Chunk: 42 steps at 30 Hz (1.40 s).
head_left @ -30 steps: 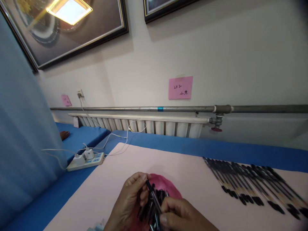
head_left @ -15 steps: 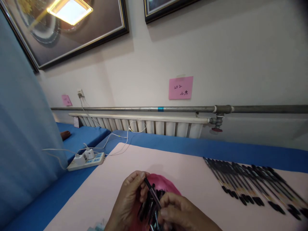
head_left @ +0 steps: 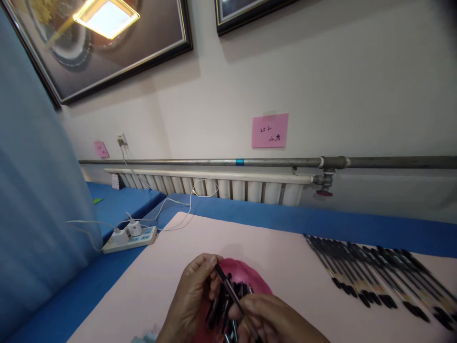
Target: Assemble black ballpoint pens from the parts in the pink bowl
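My left hand [head_left: 191,295] pinches the upper, black end of a slim dark pen [head_left: 232,291] between thumb and fingertips. Lower down, my right hand [head_left: 274,317] has its fingers closed round the same pen, which slants down to the right. Beneath both hands stands a pink bowl [head_left: 246,272]. Several short dark, shiny pen parts [head_left: 222,305] lie in it, partly covered by my hands.
Several black-capped pens [head_left: 371,267] lie in a slanted row on the pink sheet [head_left: 150,281], to the right. A power strip [head_left: 130,239] with white plugs and cables sits at the left, near a blue curtain [head_left: 39,190]. Behind runs a radiator [head_left: 224,188].
My right hand has slid down the pen, away from my left, and its fingers have shifted. My left hand stays put. On the far-left blue surface, a brown shape has gone and something green shows.
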Each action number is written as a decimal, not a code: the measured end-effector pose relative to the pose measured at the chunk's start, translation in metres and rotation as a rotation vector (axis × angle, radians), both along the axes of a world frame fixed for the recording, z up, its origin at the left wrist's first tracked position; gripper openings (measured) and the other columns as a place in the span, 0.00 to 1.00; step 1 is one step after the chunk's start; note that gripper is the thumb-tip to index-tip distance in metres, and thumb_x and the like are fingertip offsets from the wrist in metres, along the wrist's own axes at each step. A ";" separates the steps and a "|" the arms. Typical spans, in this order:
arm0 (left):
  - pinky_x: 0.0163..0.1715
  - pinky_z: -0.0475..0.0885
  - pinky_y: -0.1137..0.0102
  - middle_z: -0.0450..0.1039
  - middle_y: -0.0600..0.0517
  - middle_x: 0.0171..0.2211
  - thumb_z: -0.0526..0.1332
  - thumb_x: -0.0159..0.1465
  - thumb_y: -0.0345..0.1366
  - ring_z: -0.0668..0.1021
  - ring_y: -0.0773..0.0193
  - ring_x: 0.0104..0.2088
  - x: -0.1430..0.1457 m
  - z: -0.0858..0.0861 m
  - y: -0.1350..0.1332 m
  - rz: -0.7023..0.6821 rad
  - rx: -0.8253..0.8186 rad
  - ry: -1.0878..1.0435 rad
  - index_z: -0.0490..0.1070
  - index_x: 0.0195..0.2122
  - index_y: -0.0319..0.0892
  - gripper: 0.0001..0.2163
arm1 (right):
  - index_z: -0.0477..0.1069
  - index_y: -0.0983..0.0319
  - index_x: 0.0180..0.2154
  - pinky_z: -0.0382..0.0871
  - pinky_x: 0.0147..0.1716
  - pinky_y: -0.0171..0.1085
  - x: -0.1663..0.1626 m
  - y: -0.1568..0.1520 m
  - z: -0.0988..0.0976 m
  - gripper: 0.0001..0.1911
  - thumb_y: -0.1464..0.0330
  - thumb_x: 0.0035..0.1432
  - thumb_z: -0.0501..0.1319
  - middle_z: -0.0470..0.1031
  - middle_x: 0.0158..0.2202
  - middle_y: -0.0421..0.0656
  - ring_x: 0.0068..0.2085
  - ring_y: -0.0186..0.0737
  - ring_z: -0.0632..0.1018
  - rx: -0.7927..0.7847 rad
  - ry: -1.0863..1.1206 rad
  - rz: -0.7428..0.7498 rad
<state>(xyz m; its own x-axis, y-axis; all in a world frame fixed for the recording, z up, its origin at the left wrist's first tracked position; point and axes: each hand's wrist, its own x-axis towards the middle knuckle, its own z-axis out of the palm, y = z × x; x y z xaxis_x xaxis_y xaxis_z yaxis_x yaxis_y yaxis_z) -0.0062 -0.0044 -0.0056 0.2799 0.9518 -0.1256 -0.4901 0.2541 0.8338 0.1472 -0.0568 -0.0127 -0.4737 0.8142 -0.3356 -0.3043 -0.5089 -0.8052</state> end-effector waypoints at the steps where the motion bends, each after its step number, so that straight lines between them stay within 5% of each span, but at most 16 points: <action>1: 0.15 0.50 0.78 0.61 0.59 0.15 0.64 0.56 0.39 0.60 0.78 0.13 0.000 0.000 0.000 0.004 -0.001 0.005 0.72 0.29 0.36 0.09 | 0.69 0.64 0.29 0.58 0.21 0.29 0.001 0.000 -0.001 0.16 0.56 0.47 0.59 0.71 0.21 0.41 0.22 0.30 0.70 0.033 -0.020 0.021; 11: 0.14 0.51 0.78 0.58 0.61 0.13 0.66 0.52 0.43 0.59 0.77 0.13 -0.003 -0.004 0.006 0.183 -0.012 0.071 0.71 0.30 0.37 0.13 | 0.63 0.60 0.23 0.53 0.23 0.31 0.003 0.002 -0.003 0.06 0.71 0.46 0.60 0.59 0.19 0.33 0.23 0.30 0.62 0.443 -0.563 -0.250; 15: 0.14 0.53 0.79 0.56 0.62 0.13 0.67 0.50 0.44 0.59 0.77 0.14 -0.016 -0.002 0.012 0.280 0.000 0.115 0.68 0.25 0.38 0.14 | 0.63 0.60 0.23 0.53 0.25 0.32 0.007 0.004 0.001 0.05 0.70 0.48 0.58 0.60 0.19 0.34 0.24 0.32 0.62 0.481 -0.696 -0.271; 23: 0.14 0.52 0.79 0.51 0.64 0.14 0.69 0.47 0.44 0.57 0.77 0.15 -0.028 0.000 0.017 0.384 -0.031 0.162 0.63 0.23 0.40 0.17 | 0.62 0.60 0.22 0.54 0.24 0.33 0.026 0.005 0.018 0.05 0.70 0.47 0.56 0.61 0.18 0.34 0.22 0.31 0.62 0.417 -0.607 -0.265; 32: 0.14 0.51 0.79 0.50 0.65 0.14 0.68 0.47 0.46 0.55 0.78 0.15 -0.036 0.003 0.021 0.469 -0.034 0.109 0.60 0.23 0.41 0.19 | 0.58 0.59 0.20 0.42 0.18 0.32 0.046 0.016 0.007 0.06 0.66 0.45 0.53 0.52 0.15 0.31 0.17 0.29 0.54 0.275 -0.443 -0.406; 35: 0.14 0.53 0.78 0.52 0.64 0.14 0.66 0.50 0.48 0.57 0.76 0.15 -0.027 -0.001 0.018 0.401 0.009 0.214 0.60 0.22 0.41 0.18 | 0.60 0.60 0.22 0.49 0.19 0.31 0.047 0.017 0.009 0.10 0.62 0.48 0.56 0.58 0.17 0.33 0.19 0.29 0.58 0.265 -0.379 -0.452; 39: 0.15 0.54 0.77 0.55 0.62 0.13 0.63 0.52 0.50 0.59 0.75 0.14 -0.004 -0.010 0.008 0.241 0.030 0.291 0.60 0.21 0.42 0.19 | 0.65 0.62 0.24 0.59 0.28 0.32 0.030 0.011 0.009 0.11 0.62 0.46 0.63 0.67 0.24 0.37 0.27 0.32 0.67 0.354 -0.302 -0.240; 42: 0.14 0.53 0.76 0.55 0.62 0.13 0.63 0.53 0.51 0.58 0.75 0.13 0.005 -0.014 0.002 0.182 0.019 0.258 0.58 0.20 0.43 0.19 | 0.65 0.62 0.26 0.60 0.27 0.32 0.013 0.004 0.005 0.09 0.64 0.47 0.63 0.69 0.22 0.37 0.24 0.31 0.68 0.332 -0.200 -0.124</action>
